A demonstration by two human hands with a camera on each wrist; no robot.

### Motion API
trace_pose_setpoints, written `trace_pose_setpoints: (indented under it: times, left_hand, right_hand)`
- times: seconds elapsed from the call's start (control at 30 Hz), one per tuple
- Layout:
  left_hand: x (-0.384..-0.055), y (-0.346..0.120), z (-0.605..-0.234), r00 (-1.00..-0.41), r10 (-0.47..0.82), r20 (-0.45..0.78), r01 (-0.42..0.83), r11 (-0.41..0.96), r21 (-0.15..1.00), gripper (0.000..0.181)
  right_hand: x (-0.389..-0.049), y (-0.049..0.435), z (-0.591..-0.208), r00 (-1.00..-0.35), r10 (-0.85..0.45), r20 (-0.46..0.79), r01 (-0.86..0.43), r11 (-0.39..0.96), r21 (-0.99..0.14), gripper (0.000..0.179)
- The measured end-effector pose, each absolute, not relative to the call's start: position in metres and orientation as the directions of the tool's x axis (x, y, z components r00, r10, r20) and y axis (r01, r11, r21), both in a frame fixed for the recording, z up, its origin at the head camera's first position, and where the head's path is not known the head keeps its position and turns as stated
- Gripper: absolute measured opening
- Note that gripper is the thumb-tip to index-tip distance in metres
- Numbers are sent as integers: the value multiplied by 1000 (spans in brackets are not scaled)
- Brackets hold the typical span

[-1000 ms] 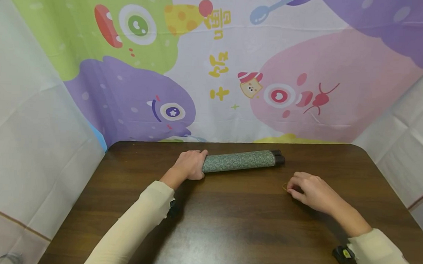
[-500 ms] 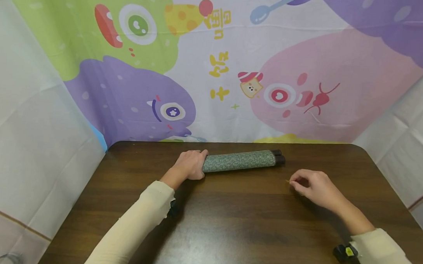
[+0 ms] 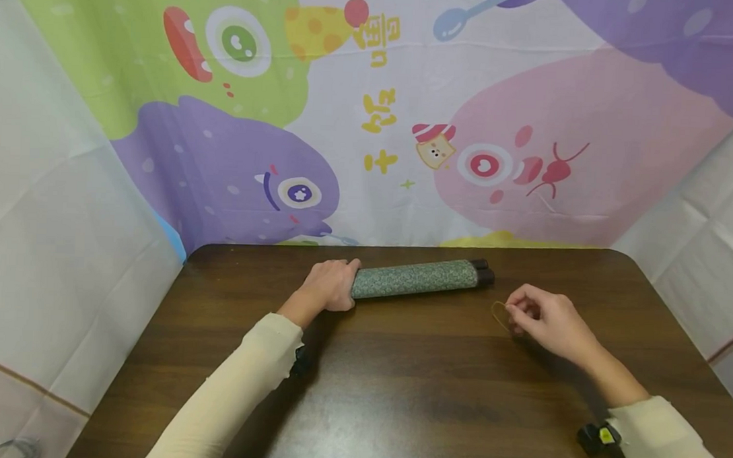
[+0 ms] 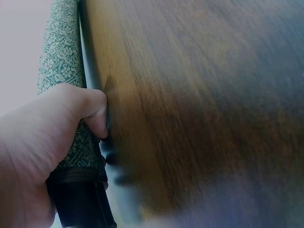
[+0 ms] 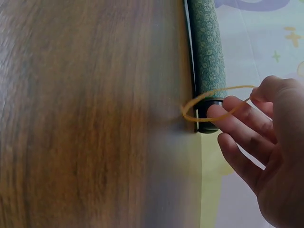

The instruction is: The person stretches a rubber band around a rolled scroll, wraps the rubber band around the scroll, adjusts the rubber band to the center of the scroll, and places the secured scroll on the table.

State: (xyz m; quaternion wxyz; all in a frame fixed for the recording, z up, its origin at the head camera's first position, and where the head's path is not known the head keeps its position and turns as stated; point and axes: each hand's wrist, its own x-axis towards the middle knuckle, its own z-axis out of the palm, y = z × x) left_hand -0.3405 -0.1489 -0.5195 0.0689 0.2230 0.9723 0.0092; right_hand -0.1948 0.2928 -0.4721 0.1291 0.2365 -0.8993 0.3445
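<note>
A rolled scroll (image 3: 416, 280) covered in green patterned fabric, with dark knobs at its ends, lies near the table's far edge. My left hand (image 3: 331, 285) grips its left end, the thumb wrapped over the fabric in the left wrist view, just above the black end knob (image 4: 78, 202). To the right of the scroll, my right hand (image 3: 548, 321) pinches a thin yellow rubber band (image 5: 190, 113) between thumb and index finger. The band hangs as an open loop toward the scroll's right end, and overlaps the black knob in the right wrist view. The other right fingers are loosely bent.
The brown wooden table (image 3: 397, 392) has rounded far corners. Behind it hangs a white cloth (image 3: 403, 210) printed with cartoon monsters, and pale panels stand at both sides. Each wrist carries a small dark camera, such as the right wrist camera (image 3: 595, 439).
My right hand has lifted slightly and turned, with its fingers shifting on the rubber band so that more of the loop shows. The left hand and the scroll have stayed in place.
</note>
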Motion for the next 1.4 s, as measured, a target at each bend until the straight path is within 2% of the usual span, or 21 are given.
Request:
trace_pose_setpoints:
  times: [0.13, 0.4, 0.6, 0.83, 1.0, 1.2, 1.4]
  left_hand:
    - [-333, -147, -509, -892, 429, -144, 428, 903, 40, 70]
    - [-345, -150, -524, -895, 424, -140, 422, 906, 46, 76]
    - [-332, -144, -504, -893, 417, -171, 416, 908, 44, 73]
    - [-343, -148, -524, -896, 417, -155, 418, 908, 23, 73]
    - [-343, -149, -525, -900, 404, -161, 402, 914, 47, 77]
    - [-325, -143, -502, -902, 400, -163, 398, 916, 45, 70]
    - [-334, -151, -519, -896, 434, -90, 434, 901, 19, 64]
  right_hand:
    - [-195, 292, -472, -858, -320, 403, -508, 648, -568, 13]
    - [-194, 291, -472, -874, -284, 394, -481, 625, -615, 13]
    - [-194, 290, -470, -891, -278, 359, -452, 617, -644, 11]
    - [-193, 289, -470, -871, -244, 426, -477, 623, -620, 14]
    - [-195, 288, -468, -861, -192, 471, -476, 631, -612, 14]
    - [-196, 289, -466, -862, -172, 478, -468, 633, -616, 13]
    - [-195, 288, -467, -861, -178, 476, -469, 637, -612, 13]
